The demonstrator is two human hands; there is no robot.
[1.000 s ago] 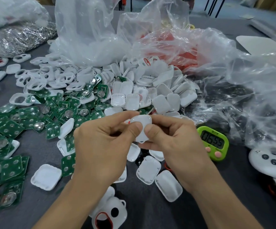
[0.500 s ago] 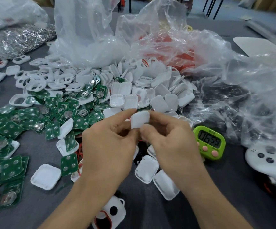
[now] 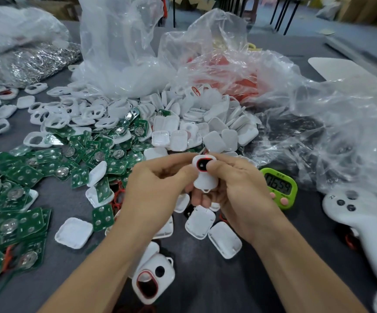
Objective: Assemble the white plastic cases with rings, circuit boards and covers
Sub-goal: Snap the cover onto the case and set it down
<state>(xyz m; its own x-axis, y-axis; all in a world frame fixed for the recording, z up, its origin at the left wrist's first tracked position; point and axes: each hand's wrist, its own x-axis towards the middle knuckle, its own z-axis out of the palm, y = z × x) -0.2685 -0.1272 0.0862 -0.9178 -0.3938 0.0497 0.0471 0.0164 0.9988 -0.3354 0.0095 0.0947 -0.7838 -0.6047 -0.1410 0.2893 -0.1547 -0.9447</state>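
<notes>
Between both hands I hold a small white plastic case (image 3: 204,177) at table centre, its face turned up to show a red-ringed dark oval button. My left hand (image 3: 158,190) pinches its left side with thumb and curled fingers. My right hand (image 3: 239,188) grips the right side, thumb pressing on the button. A heap of green circuit boards (image 3: 54,163) spreads on the left. White covers (image 3: 207,129) are piled behind my hands, and several loose ones (image 3: 200,221) lie below them. White case frames (image 3: 61,114) lie at the back left. Another case with a red ring (image 3: 152,281) lies near my left forearm.
Crumpled clear plastic bags (image 3: 284,98) fill the back and right, one holding red parts. A bag of shiny metal rings (image 3: 24,62) is at the far left. A green digital timer (image 3: 279,188) sits right of my hands, and a white controller (image 3: 363,231) lies further right.
The case has been flipped: earlier its plain white back faced me, now the red-ringed button side faces up. My hands shifted slightly right with it, the right thumb now on the button.
</notes>
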